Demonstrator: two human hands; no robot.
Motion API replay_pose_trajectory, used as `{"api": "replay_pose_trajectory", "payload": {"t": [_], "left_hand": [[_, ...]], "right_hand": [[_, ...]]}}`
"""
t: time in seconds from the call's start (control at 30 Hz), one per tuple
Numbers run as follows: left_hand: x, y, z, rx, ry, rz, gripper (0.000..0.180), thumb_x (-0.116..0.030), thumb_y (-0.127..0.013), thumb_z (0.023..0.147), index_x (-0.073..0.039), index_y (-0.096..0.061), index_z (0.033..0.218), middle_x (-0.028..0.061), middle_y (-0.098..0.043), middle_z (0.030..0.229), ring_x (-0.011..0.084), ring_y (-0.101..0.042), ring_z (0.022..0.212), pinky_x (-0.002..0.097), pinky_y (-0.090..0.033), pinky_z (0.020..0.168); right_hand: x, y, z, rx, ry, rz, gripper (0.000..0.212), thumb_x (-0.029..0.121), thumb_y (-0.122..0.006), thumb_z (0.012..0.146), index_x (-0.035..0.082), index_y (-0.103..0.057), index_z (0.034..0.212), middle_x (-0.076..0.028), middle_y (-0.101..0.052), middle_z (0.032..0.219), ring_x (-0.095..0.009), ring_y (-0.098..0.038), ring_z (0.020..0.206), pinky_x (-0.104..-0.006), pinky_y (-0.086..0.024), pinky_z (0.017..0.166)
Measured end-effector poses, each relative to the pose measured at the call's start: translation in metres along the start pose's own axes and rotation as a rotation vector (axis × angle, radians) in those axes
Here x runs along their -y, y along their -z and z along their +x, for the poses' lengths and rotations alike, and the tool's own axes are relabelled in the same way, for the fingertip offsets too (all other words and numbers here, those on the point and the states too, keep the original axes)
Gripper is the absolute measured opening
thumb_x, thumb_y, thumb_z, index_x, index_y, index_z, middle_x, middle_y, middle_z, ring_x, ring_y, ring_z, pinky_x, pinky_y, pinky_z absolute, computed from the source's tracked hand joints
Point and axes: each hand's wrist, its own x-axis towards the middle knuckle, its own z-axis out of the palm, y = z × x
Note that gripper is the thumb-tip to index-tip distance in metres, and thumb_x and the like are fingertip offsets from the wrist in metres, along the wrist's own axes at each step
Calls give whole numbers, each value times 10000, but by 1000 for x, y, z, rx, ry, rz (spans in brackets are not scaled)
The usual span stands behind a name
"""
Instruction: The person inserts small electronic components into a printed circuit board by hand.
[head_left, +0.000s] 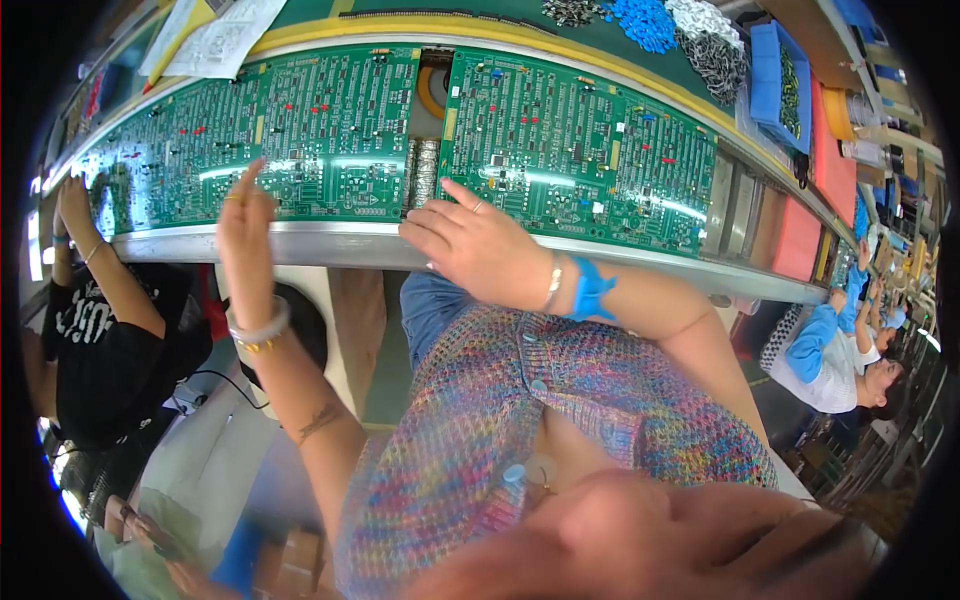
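Observation:
Two long green circuit boards lie end to end in a metal conveyor track, the left board (330, 130) and the right board (560, 140), both filled with small parts. My left hand (248, 218) is over the lower edge of the left board, index finger stretched out and the other fingers bent; no part shows in it. At the gap between the boards is my right hand (485, 250), its index finger extended to the right board's lower left corner. Its other fingers lie apart by the metal rail (320, 240), and nothing shows in them.
Beyond the track are piles of blue parts (645, 25), white parts (705, 22) and dark parts (715, 68), plus a blue bin (780, 85). Papers (215, 40) lie at the far left. A co-worker's hand (75, 205) touches the boards at left; other people sit at right.

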Motion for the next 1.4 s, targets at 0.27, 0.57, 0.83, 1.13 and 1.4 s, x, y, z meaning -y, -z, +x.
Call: {"api": "replay_pose_trajectory", "payload": {"t": [0.27,0.57,0.83,1.13,1.4], "left_hand": [[118,176,85,-217,-9,1267,431,-214,-446,844,43,-541,1177,298,-594,1005,441,-574,919,482,-452,804],[92,135,84,81,-21,1316,360,-188,-453,837,29,-612,1076,298,-604,942,431,-590,887,480,-462,773],[57,61,52,202,-122,1324,398,-164,-453,827,45,-587,1138,288,-611,835,405,-609,779,464,-469,688],[4,-46,-12,446,-252,1144,394,-111,-454,848,14,-553,1208,241,-556,655,352,-537,568,446,-412,543],[-52,-155,-94,950,529,-467,345,-249,-374,991,32,-542,1102,-53,-339,594,38,-273,489,197,-199,428]], "right_hand": [[-7,-22,-27,-167,-111,-109,340,139,-547,792,29,-555,1114,-88,-580,1114,-231,-534,1093,-459,-294,1067],[-36,-2,-119,-186,-403,-60,316,96,-537,789,65,-564,1102,-58,-588,1111,-201,-527,1116,-454,-284,1070],[-58,23,-207,-221,-813,-122,311,61,-563,799,83,-560,1110,-67,-595,1105,-225,-532,1105,-470,-273,1063],[-75,36,-253,-367,-1031,-281,236,43,-540,807,75,-594,1034,-95,-616,984,-272,-576,966,-458,-370,979],[-10,39,-148,-678,-486,468,203,165,-663,782,83,-630,965,-73,-584,932,-256,-564,867,-352,-455,767]]}}
